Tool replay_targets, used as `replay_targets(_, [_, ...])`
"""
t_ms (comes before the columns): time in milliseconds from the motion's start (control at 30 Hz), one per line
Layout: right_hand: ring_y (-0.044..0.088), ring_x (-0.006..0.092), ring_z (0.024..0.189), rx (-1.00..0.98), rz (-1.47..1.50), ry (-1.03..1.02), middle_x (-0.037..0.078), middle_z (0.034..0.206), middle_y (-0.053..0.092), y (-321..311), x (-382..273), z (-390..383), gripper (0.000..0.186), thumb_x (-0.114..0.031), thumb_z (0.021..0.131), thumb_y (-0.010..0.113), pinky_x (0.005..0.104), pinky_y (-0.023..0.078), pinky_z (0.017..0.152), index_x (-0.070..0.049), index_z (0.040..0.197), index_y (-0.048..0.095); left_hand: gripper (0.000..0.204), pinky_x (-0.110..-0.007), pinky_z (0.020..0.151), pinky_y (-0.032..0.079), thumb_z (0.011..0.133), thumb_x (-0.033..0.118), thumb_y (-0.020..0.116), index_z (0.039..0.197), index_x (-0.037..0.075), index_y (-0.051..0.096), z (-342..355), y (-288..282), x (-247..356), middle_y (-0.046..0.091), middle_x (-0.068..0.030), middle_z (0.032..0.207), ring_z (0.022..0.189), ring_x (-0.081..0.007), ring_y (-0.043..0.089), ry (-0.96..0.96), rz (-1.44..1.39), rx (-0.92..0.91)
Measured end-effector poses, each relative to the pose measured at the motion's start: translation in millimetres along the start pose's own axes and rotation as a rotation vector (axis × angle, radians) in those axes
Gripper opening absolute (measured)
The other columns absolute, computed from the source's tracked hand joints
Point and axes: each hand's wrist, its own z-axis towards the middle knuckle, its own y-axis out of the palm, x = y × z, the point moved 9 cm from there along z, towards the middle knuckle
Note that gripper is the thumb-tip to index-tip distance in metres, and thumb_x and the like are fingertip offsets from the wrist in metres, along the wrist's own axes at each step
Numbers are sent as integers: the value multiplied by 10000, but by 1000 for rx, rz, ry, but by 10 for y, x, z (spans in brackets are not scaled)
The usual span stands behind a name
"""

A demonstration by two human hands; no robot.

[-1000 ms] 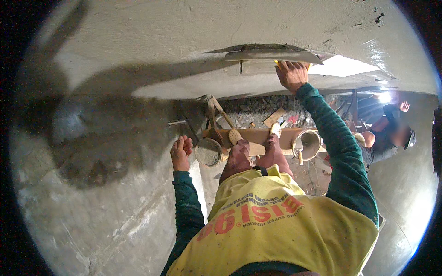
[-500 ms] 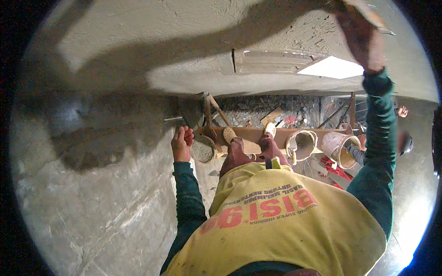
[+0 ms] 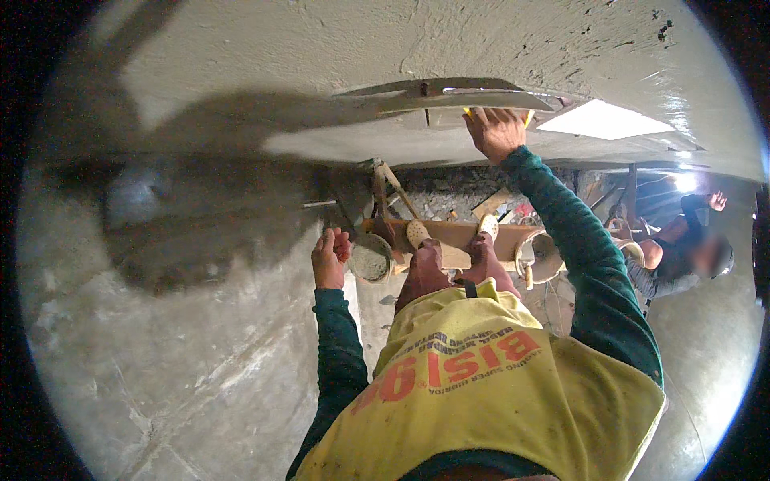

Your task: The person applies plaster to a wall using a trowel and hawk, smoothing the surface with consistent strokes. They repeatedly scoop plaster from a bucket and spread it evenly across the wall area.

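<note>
My right hand [image 3: 496,128] grips the yellow handle of a long metal plastering trowel [image 3: 449,102], whose blade is against the rough, freshly plastered wall [image 3: 337,44] near a pale light patch. My left hand [image 3: 330,253] hangs at the left with fingers curled and nothing visible in it, above a bucket of grey mortar [image 3: 370,258]. Below me my feet in pale clogs stand on a wooden plank [image 3: 451,232]. Right of my legs sits another bucket [image 3: 545,252] with a wooden-handled tool at its rim, partly behind my right sleeve.
A co-worker [image 3: 672,244] crouches on the right with one hand raised, beside a bright lamp [image 3: 685,182]. Wooden trestle legs [image 3: 380,188] support the plank over rubble and scrap boards [image 3: 489,202]. Grey walls [image 3: 160,337] flank me.
Half a second ago my right hand was high at the upper right; it has swept back down and left to the middle. The co-worker shows more fully again. My left hand shifted slightly right.
</note>
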Motion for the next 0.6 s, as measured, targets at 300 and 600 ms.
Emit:
replay_targets(300, [679,313,667,144,-135,60,127,805,697,-1277,192,605,312,-353,914,677,432,535,606,-119,1120,676,352,-257,654,503,1008,378,588,1139,57,645,-14,-307,-59,705,-46,943,774,-114,643,-18,94,0])
replay_targets(600, [667,281,631,313,37,244,86,723,684,-2179,975,90,197,-241,883,743,402,500,575,-131,1043,709,314,-258,647,495,999,359,609,1117,72,661,44,176,-185,718,-45,952,767,-108,647,-44,50,-39])
